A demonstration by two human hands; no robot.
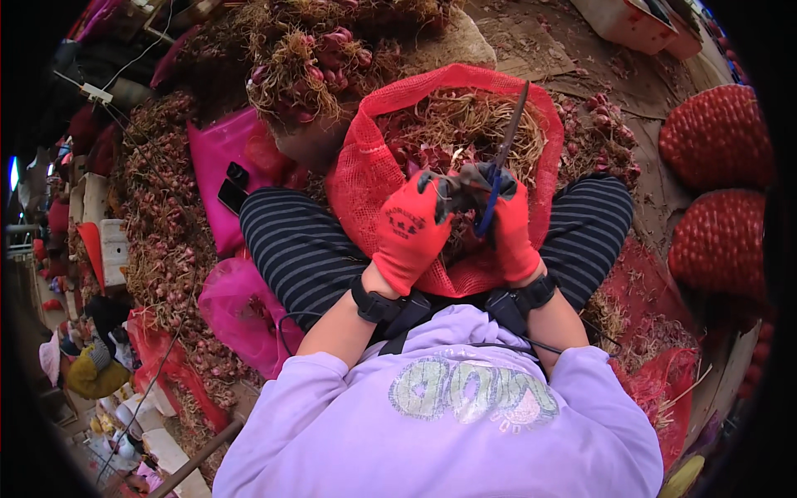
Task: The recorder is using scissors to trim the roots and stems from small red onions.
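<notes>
A person in a lavender hoodie [448,432] sits with striped-trousered knees [286,249] apart, forearms reaching forward. Both hands wear red gloves with dark fingertips and meet over an open red mesh sack [455,77] between the knees. The right hand [512,228] grips blue-handled scissors [490,199], blades pointing away from the body. The left hand [413,228] has its fingers bent inward, close against the right; whether it pinches anything cannot be told. Inside the sack, under the hands, lie reddish shallots [415,153] and a tangle of straw-coloured dry roots [465,116].

At the left, a sheer pink bag [249,307] holds dark red shapes too dim to make out. Beyond the sack, more rooted shallots are heaped in a pile [320,62]. Farther right stand two bulging red mesh sacks [718,137], packed full, and at the upper right a whitish crate [623,23].
</notes>
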